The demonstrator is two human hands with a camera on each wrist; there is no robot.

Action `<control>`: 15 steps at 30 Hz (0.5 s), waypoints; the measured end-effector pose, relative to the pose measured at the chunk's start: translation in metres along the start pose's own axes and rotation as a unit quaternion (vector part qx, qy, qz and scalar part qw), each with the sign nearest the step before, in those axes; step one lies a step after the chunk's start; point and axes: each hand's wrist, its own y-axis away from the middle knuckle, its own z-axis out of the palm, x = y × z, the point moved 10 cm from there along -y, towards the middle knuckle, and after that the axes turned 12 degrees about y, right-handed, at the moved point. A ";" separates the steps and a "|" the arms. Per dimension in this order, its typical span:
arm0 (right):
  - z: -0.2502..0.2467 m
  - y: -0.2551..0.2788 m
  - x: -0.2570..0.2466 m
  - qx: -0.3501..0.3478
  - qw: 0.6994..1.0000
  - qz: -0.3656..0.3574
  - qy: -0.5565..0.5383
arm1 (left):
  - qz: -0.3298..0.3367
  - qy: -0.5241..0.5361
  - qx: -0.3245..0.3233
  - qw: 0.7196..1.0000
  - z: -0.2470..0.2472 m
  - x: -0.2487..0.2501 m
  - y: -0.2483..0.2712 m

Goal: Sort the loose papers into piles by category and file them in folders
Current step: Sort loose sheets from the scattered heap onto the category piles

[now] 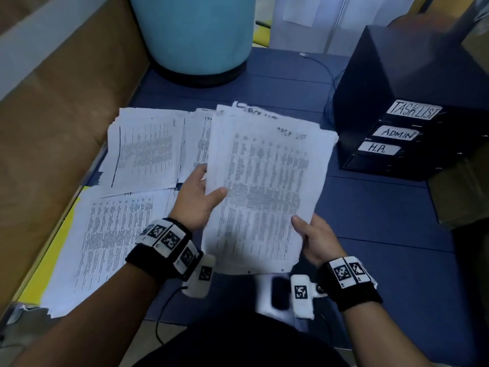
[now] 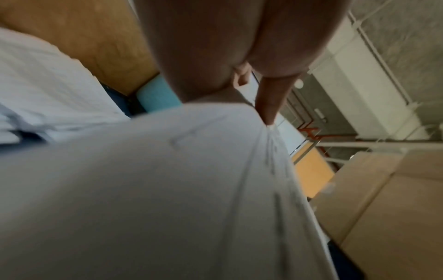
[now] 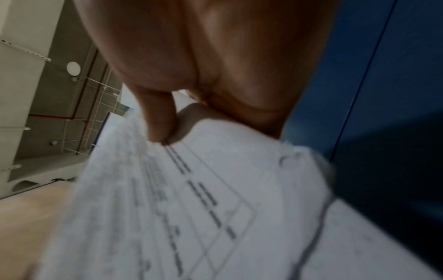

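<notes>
Here, from the head view, both hands lift a sheaf of printed papers (image 1: 264, 186) off the blue worktop (image 1: 370, 207). The left hand (image 1: 197, 197) grips its left edge with the thumb laid across the top sheet, and the right hand (image 1: 316, 239) pinches the lower right corner. Held by two edges like this, the sheaf stays flat and tilted toward the face, probably so its blurred handwritten heading can be read before it is assigned. Three piles lie on the worktop to the left: a far pile (image 1: 145, 149), a second pile (image 1: 197, 139) partly hidden behind the held sheaf, and a near pile (image 1: 111, 239) resting on something yellow (image 1: 58, 247). Keeping them apart suggests one pile per category. To the right stands a black file cabinet (image 1: 412, 123) with trays labelled TASKLIST, ADMIN and H.R., within reach for filing.

From the left wrist view, the papers (image 2: 155, 189) fill the frame from beneath. One finger (image 2: 268, 98) presses their edge, so the palm seems to carry the weight.

From the right wrist view, the thumb (image 3: 160, 117) clamps down on the printed sheet (image 3: 191, 208), while the other fingers sit hidden underneath.
</notes>
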 end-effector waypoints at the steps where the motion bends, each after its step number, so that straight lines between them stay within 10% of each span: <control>1: 0.003 -0.003 -0.004 0.011 1.000 -0.009 0.009 | -0.017 -0.016 0.010 1.000 -0.013 -0.009 -0.004; 15: 0.039 -0.101 0.007 0.061 0.969 0.054 0.233 | -0.090 -0.113 0.140 0.979 -0.110 -0.065 -0.054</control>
